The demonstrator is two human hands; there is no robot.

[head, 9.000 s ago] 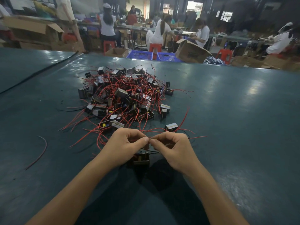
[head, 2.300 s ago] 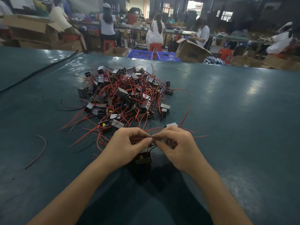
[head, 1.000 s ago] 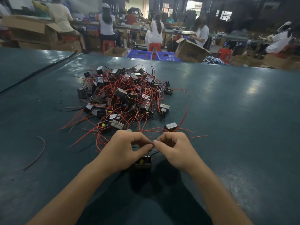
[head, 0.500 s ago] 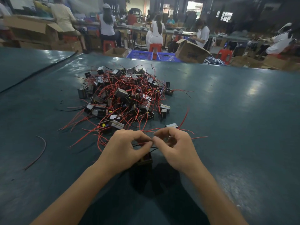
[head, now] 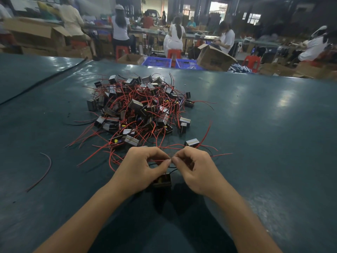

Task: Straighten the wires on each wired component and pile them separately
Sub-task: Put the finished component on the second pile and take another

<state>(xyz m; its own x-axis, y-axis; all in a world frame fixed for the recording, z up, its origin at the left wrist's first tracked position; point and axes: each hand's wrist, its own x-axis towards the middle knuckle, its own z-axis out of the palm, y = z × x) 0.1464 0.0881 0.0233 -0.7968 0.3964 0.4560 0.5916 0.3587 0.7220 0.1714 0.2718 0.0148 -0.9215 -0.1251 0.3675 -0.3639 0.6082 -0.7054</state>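
The big green table [head: 255, 125] holds a messy heap of wired parts [head: 138, 110]. Just in front of the heap, the left hand [head: 142, 170] and right hand [head: 198, 170] meet, each pinching a thin red wire [head: 158, 160]. One small black part [head: 162, 180] sits under them. It is best to pull softly and slide along the wire, never yank.
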